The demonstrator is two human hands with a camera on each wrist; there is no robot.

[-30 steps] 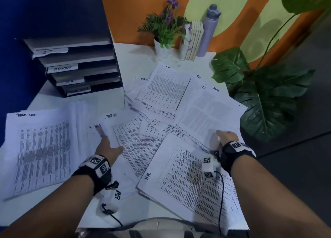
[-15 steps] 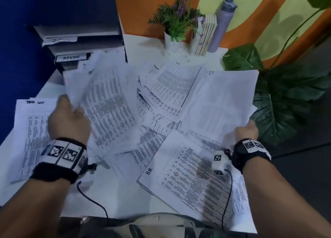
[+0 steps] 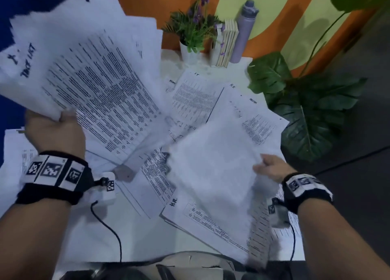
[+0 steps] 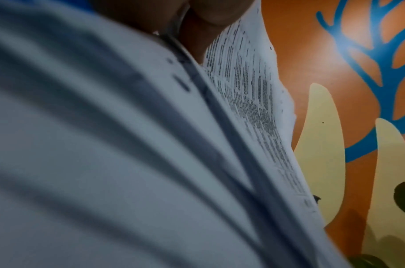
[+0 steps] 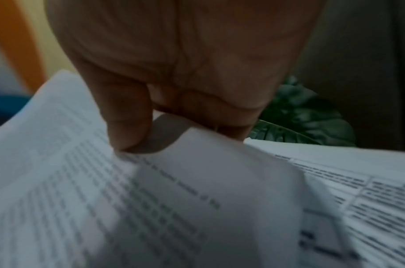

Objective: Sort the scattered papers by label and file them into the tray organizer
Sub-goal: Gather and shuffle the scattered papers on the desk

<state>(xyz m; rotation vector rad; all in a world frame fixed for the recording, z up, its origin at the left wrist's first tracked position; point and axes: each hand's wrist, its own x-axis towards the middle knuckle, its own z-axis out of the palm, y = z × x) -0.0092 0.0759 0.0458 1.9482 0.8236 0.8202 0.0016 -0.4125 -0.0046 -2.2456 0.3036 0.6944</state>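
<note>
My left hand (image 3: 57, 130) grips a fanned stack of printed sheets (image 3: 90, 73) raised high at the upper left; the top one bears handwriting near its corner. In the left wrist view the stack (image 4: 105, 154) fills the frame below my thumb. My right hand (image 3: 272, 169) pinches the edge of a blurred white sheet (image 3: 213, 174) lifted over the pile; the right wrist view shows thumb and fingers (image 5: 128, 127) on that sheet (image 5: 105, 199). More papers marked H.R. (image 3: 200, 218) and I.T (image 3: 196, 96) lie scattered on the white table (image 3: 109, 233). The tray organizer is hidden behind the raised stack.
A potted purple-flowered plant (image 3: 194, 30), some books (image 3: 226, 43) and a lilac bottle (image 3: 244, 30) stand at the table's back edge. Large green leaves (image 3: 306, 113) crowd the right side. Another paper pile (image 3: 14, 153) lies at the left edge.
My left hand has lifted its stack higher and closer, covering the tray organizer. My right hand has pulled a sheet up and toward me over the H.R. paper.
</note>
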